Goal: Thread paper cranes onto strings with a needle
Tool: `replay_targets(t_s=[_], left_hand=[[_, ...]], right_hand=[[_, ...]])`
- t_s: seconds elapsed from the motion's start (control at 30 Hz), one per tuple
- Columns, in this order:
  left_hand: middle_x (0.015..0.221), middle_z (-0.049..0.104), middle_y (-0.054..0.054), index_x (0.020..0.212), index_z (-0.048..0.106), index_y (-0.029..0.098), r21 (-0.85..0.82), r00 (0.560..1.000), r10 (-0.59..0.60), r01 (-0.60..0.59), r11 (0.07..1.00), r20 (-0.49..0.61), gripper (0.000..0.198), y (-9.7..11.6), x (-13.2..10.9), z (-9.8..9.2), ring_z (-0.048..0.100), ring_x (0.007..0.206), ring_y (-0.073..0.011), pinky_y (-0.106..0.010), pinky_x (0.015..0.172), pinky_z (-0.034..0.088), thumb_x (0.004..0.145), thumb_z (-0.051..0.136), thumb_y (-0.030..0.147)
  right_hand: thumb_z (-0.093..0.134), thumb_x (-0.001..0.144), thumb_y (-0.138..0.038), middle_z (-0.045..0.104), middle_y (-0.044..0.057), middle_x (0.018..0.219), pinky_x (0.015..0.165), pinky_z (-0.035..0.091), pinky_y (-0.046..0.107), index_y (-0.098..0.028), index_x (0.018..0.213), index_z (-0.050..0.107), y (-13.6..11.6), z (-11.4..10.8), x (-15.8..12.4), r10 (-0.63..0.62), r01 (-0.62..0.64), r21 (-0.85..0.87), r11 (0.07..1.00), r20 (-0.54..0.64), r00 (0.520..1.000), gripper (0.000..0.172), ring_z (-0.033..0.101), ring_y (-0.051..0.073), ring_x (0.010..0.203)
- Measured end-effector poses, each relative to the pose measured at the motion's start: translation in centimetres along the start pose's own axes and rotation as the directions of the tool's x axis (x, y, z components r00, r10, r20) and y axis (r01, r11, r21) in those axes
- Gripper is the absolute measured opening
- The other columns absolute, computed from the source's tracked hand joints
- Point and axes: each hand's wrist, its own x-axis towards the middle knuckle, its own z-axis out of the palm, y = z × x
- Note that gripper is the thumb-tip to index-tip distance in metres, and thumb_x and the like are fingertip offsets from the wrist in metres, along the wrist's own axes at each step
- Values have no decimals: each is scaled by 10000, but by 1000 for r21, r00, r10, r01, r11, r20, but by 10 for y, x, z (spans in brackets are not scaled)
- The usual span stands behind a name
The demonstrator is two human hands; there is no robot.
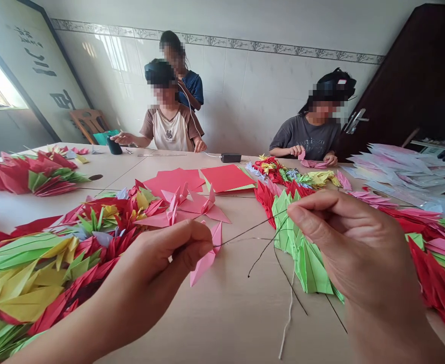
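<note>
A thin dark thread runs between my two hands above the table. My left hand is closed, with thumb and forefinger pinching one part of the thread. My right hand pinches it farther along, between thumb and fingertip. Loose dark ends dangle below, and a white string trails onto the table. Right behind my right hand lies a row of light green folded papers, partly covered by it. A pink paper crane rests just beyond my left fingertips, with more pink cranes behind it.
Heaps of coloured folded paper lie on the left and red folded paper on the right. Red paper sheets and a black box sit farther back. Plastic bags are piled right. Two people sit opposite; another stands behind.
</note>
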Motion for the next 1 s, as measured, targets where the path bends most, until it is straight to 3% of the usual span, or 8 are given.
replay_targets(t_s=[0.2, 0.37, 0.47, 0.67, 0.73, 0.8, 0.87, 1.0], left_hand=[[633, 575, 23, 825, 607, 252, 20, 993, 111, -112, 994, 39, 162, 4, -7, -2, 495, 531, -114, -182, 508, 410, 934, 488, 242], [631, 546, 32, 808, 581, 251, -50, 988, 98, -93, 994, 119, 181, 5, -8, -2, 465, 539, -103, -160, 496, 403, 955, 475, 255], [636, 535, 26, 781, 577, 244, -104, 993, 76, -67, 992, 86, 187, 5, -7, 0, 470, 560, -105, -161, 506, 415, 950, 501, 267], [825, 669, 26, 941, 604, 306, -420, 996, -60, 80, 904, 61, 155, 5, -7, 5, 604, 634, -96, -171, 605, 526, 986, 456, 314], [800, 680, 36, 888, 603, 293, -519, 993, -106, 121, 847, 58, 177, 5, -4, 6, 642, 667, -103, -180, 629, 540, 986, 460, 326], [784, 677, 33, 826, 596, 259, -551, 990, -136, 129, 825, 27, 203, 3, 0, 5, 651, 684, -107, -183, 630, 544, 980, 479, 319], [760, 667, 31, 820, 598, 237, -510, 986, -166, 134, 849, -18, 196, 1, 4, 5, 643, 677, -102, -175, 622, 540, 974, 496, 302], [753, 645, 37, 846, 587, 231, -330, 990, -140, 121, 936, -33, 182, -4, 5, 5, 618, 677, -89, -160, 615, 520, 979, 481, 297]], right_hand=[[669, 851, -224, 476, -33, 606, 428, 333, 226, -225, 769, 664, 8, 7, 5, 96, -97, 25, 995, 48, 994, 82, 420, 120, 513], [649, 832, -242, 424, -46, 567, 432, 299, 217, -192, 701, 623, 10, 18, 6, 174, -170, -54, 984, 77, 982, 142, 379, 105, 499], [616, 838, -238, 386, -55, 564, 455, 292, 223, -189, 691, 604, 11, 23, 5, 196, -182, -111, 977, 137, 971, 156, 367, 106, 512], [571, 826, -148, 420, -55, 567, 455, 279, 222, -187, 637, 564, 0, 25, 1, 285, -168, -285, 944, 439, 852, 193, 399, 105, 519], [574, 824, -124, 436, -59, 569, 453, 280, 215, -188, 625, 547, -5, 22, 0, 269, -132, -297, 946, 487, 831, 211, 404, 99, 521], [582, 833, -124, 446, -60, 573, 446, 289, 207, -194, 647, 565, -10, 16, -1, 241, -129, -252, 959, 489, 838, 200, 409, 96, 518], [598, 852, -147, 454, -60, 574, 435, 302, 201, -206, 686, 603, -14, 10, -4, 183, -125, -156, 980, 448, 875, 176, 411, 95, 507], [641, 880, -173, 519, -63, 612, 441, 347, 183, -243, 770, 642, -18, 0, -9, -19, 23, -9, 1000, 286, 958, 131, 440, 87, 508]])
